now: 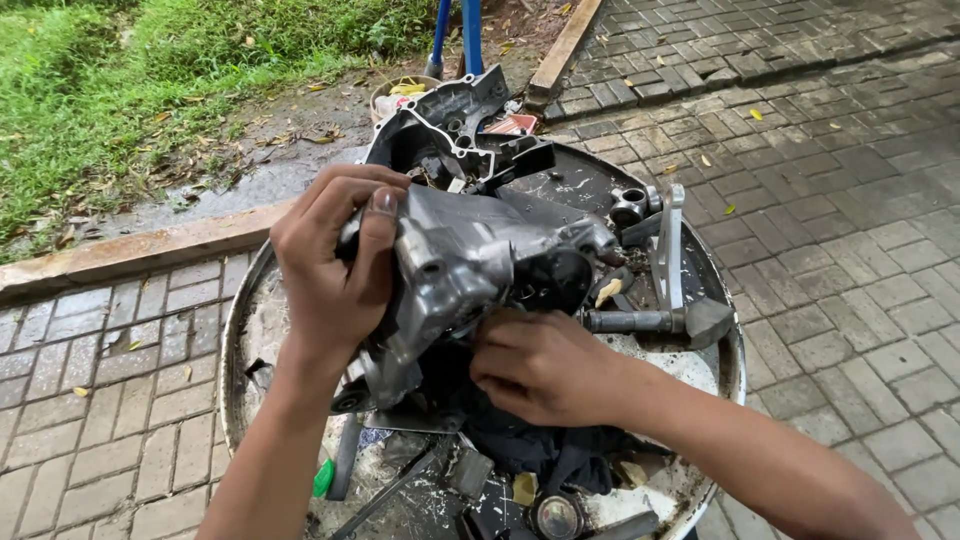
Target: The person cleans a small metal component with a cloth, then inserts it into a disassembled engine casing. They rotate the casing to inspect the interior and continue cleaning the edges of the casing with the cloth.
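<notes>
A greasy grey metal engine casing (470,260) stands tilted over a round metal tray (722,372). My left hand (335,265) grips the casing's upper left edge, thumb over the top. My right hand (540,365) presses against the casing's lower front with closed fingers; what the fingertips touch is hidden. A dark cloth (540,445) lies under my right wrist.
A second black casing half (450,125) leans at the tray's far side. A metal lever with a shaft (655,290) lies at the right. Small tools, a green-handled item (323,478) and a round cap (557,517) sit near the front rim. Paving bricks surround the tray; grass lies far left.
</notes>
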